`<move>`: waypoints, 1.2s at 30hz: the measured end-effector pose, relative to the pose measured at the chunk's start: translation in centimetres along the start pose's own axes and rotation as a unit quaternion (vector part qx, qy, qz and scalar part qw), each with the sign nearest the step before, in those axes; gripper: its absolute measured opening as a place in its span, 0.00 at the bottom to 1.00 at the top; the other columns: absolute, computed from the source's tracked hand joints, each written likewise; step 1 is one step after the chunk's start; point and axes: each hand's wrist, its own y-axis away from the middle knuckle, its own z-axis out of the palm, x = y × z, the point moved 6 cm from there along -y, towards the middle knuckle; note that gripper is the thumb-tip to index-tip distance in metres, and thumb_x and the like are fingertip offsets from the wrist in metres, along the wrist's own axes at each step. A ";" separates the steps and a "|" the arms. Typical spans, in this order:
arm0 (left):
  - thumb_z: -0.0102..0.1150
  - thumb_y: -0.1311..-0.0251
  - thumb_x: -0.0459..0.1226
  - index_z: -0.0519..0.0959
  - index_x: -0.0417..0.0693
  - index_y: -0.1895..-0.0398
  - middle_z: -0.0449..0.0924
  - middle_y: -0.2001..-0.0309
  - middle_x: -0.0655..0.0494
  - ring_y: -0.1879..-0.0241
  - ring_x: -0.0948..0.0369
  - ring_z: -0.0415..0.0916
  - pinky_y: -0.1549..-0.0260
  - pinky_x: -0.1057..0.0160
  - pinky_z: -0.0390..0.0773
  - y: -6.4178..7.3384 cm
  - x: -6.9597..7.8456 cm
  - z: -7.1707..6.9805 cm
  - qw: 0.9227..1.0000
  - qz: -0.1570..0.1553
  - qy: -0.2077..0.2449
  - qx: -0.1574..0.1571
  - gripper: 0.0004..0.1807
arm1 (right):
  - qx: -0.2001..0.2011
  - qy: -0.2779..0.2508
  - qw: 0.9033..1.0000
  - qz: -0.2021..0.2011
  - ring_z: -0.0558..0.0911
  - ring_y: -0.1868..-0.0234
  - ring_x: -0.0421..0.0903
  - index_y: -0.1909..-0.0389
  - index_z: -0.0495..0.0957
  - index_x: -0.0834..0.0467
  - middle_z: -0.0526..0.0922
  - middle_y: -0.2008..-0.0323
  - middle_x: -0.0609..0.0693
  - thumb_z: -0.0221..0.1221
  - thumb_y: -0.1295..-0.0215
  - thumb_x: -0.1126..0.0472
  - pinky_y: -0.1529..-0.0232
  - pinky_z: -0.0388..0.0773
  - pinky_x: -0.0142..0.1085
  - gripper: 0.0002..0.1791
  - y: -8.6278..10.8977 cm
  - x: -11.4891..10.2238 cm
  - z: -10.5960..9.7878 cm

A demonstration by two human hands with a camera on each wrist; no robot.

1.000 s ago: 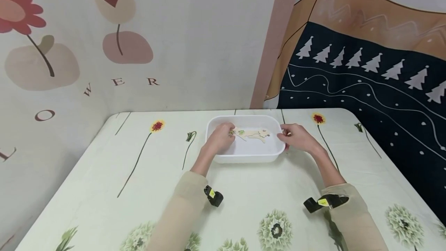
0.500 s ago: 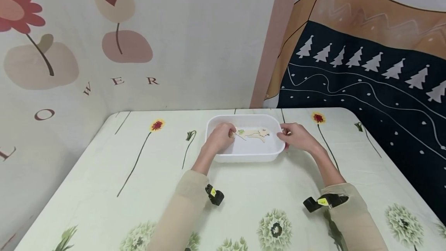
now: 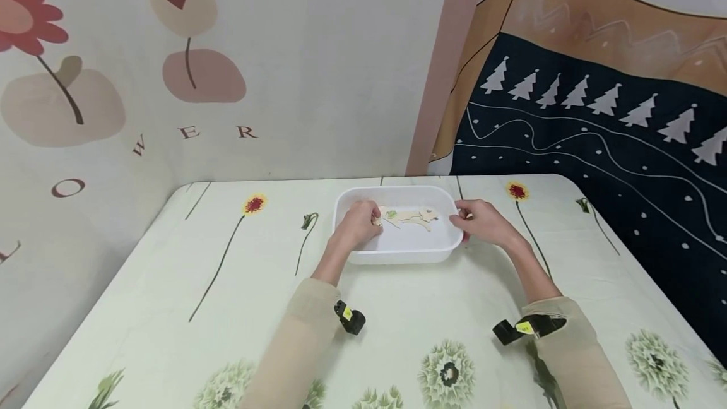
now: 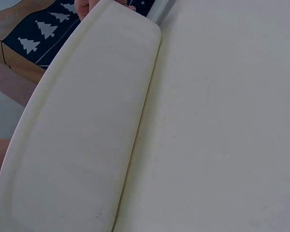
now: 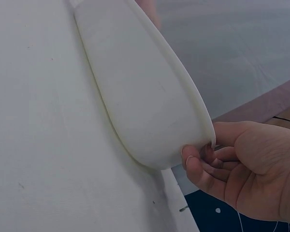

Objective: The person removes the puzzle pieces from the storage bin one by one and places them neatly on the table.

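Flowered tablecloth (image 3: pixel 420 305): right hand (image 3: pixel 486 223) pinches the white tray (image 3: pixel 400 258) at its right end; left hand (image 3: pixel 358 222) curls inside, finger hold indeterminate — tugging from the right could shift the pale cutouts (image 3: pixel 410 215).

Tray (image 3: pixel 406 242) by the table's (image 3: pixel 431 302) back edge

Flat pieces (image 3: pixel 407 216) are laid in the tray, right of the left hand (image 3: pixel 359 223), which is held inside at the left end; the right rim is gripped by the right hand (image 3: pixel 485 222). Behind the table, one hanging (image 3: pixel 318 68) is spread at left and centre, another hanging (image 3: pixel 568 125) at right.
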 end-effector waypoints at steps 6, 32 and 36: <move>0.69 0.44 0.26 0.82 0.38 0.62 0.78 0.66 0.51 0.64 0.58 0.73 0.60 0.62 0.74 0.2 0.0 -0.1 1.000 0.000 0.026 0.002 0.08 | 0.004 0.002 1.000 0.002 0.80 0.75 0.44 0.44 0.75 0.72 0.75 0.70 0.53 0.54 0.27 0.65 0.76 0.69 0.30 0.17 -0.1 0.1 0.1; 0.62 0.35 0.26 0.84 0.36 0.58 0.84 0.65 0.48 0.73 0.58 0.83 0.74 0.69 0.77 1.8 0.7 -2.5 0.984 0.060 0.128 0.111 0.05 | 0.004 -0.011 1.000 0.022 0.83 0.77 0.47 0.38 0.72 0.71 0.78 0.66 0.60 0.54 0.27 0.65 0.76 0.69 0.32 0.21 -0.3 0.9 0.4; 0.62 0.35 0.26 0.83 0.36 0.60 0.83 0.67 0.47 0.72 0.53 0.85 0.74 0.67 0.79 2.4 0.4 -3.4 0.978 0.063 0.159 0.120 0.03 | 0.009 -0.006 1.000 0.023 0.83 0.77 0.46 0.38 0.72 0.71 0.78 0.67 0.59 0.54 0.27 0.65 0.77 0.68 0.32 0.20 -0.3 0.7 0.4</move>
